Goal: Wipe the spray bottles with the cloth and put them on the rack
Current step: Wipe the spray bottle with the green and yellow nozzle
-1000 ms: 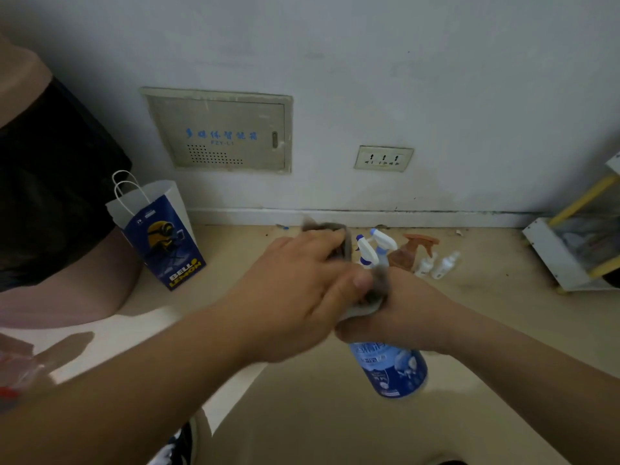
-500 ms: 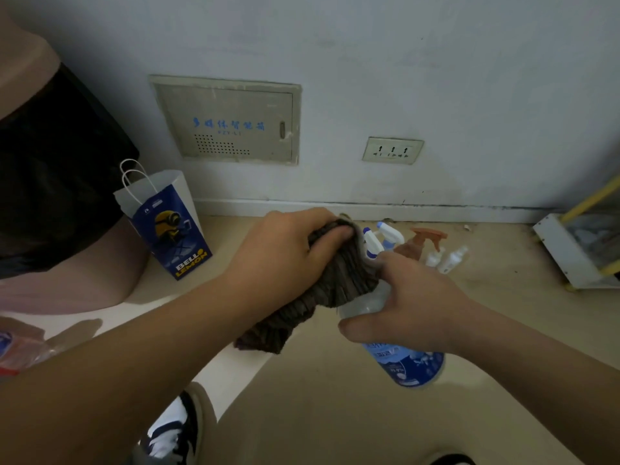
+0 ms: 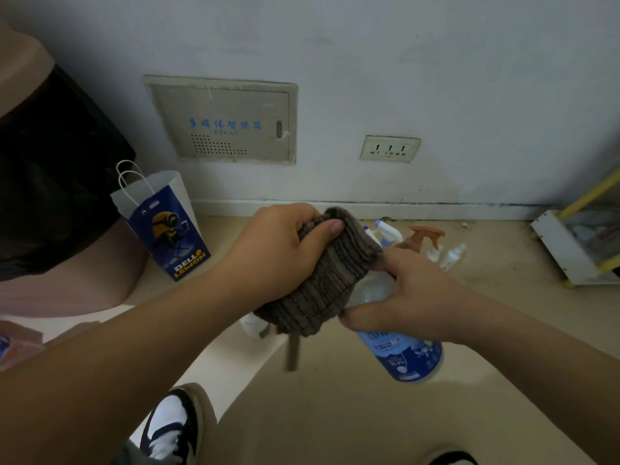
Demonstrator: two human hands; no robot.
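Now the left hand has drawn back off the right hand, which it lay over a second ago; its fingers and thumb are curled tight round a bunched, ribbed brown cloth, thumb on top; the cloth, then a small wad squeezed between the two hands, now spreads down over the top of the spray bottle and hangs below the left wrist, a narrow strap dangling from its lower edge; against half a second ago the pose is nearly the same; the right hand grips the bottle round its clear shoulder, thumb underneath, fingers wrapped over; the bottle is held above the floor, tilted, its base down and to the right; its upper part is clear plastic, its lower part carries a blue label with white print, and its head is hidden under the cloth; beyond the hands, by the wall, stand a blue-and-white trigger bottle, a brown trigger bottle and two small white bottles, close together; the rack, white with yellow posts, sits at the right edge, well apart from them; to the left a blue paper bag stands on the floor; above it a wall panel and a socket; a black-and-white shoe shows below the left arm
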